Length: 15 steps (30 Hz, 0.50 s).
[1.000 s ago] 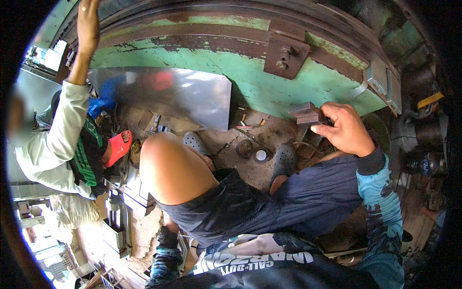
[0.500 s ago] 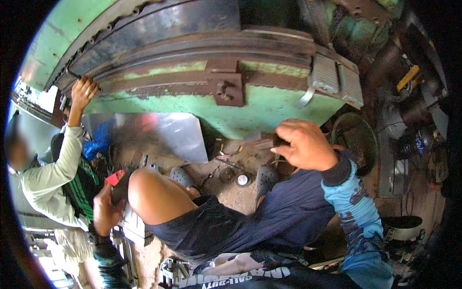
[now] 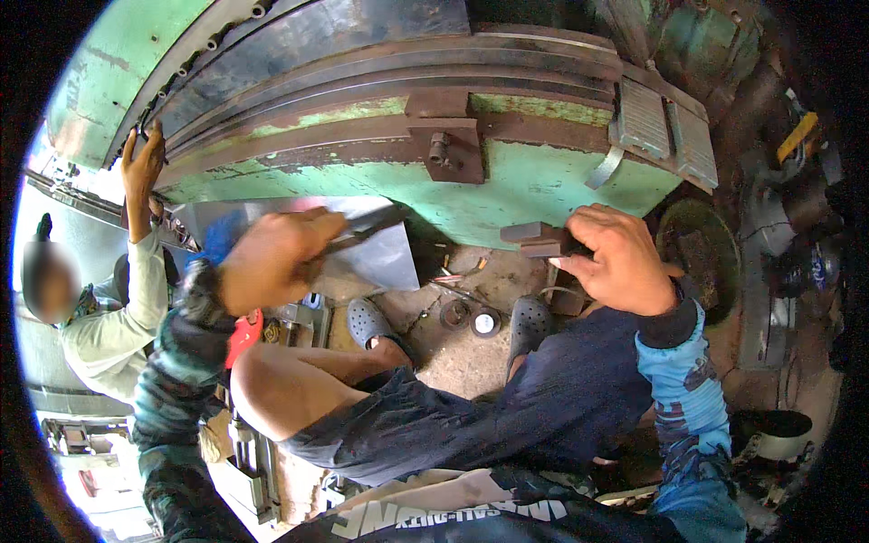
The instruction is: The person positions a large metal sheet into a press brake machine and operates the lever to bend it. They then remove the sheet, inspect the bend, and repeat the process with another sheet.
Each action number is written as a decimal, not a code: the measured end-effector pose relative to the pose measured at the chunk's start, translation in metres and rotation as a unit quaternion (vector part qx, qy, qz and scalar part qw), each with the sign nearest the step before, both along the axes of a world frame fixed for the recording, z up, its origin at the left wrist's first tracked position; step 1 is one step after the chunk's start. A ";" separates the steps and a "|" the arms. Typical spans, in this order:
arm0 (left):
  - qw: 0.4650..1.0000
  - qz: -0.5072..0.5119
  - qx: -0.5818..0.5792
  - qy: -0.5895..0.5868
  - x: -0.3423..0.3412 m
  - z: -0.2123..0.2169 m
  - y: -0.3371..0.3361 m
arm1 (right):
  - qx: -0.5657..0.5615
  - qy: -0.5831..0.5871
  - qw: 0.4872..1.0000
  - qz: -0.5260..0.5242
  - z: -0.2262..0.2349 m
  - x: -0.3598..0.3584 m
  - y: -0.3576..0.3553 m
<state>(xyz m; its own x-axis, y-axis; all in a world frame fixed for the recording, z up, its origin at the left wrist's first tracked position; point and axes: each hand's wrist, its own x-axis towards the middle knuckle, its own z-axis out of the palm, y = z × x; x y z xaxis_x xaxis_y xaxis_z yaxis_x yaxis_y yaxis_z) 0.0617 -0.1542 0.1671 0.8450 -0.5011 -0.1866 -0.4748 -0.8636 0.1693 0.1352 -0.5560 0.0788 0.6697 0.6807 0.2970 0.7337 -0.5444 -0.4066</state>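
Below the rusted rails of a big green machine body, the person sits with knees apart, both hands raised toward its lower edge. The right hand has its fingers closed around a dark rectangular metal block, held just under the green face and slightly left of the hand; the block looks clear of the machine, though whether it touches cannot be told. The left hand, blurred, has its fingers wrapped around the handle end of a slim dark tool, which points right and a little up, its tip near the green lower edge. What kind of tool it is cannot be told.

Behind the left hand a shiny sheet-metal plate leans against the machine's foot. On the dirty floor between the person's two grey perforated clogs lie a dark ring and a small round piece with a white face, just beside each other. A rusty bracket with a bolt sits on the rails above, and two grey ribbed plates are fixed at the right end. A dark round disc stands to the right of the right hand.

At far left another person in a pale long sleeve reaches a hand up onto the machine's edge.
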 end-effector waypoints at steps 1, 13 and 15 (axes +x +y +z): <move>0.999 -0.030 -0.026 -0.008 0.011 -0.017 -0.010 | 0.012 0.002 1.000 -0.010 0.001 0.001 -0.002; 0.975 -0.206 -0.056 0.067 0.101 -0.282 -0.121 | 0.027 0.004 0.999 -0.035 -0.003 0.006 0.000; 0.971 -0.222 -0.082 0.039 0.111 -0.329 -0.135 | 0.028 0.017 0.999 -0.038 -0.002 0.006 0.001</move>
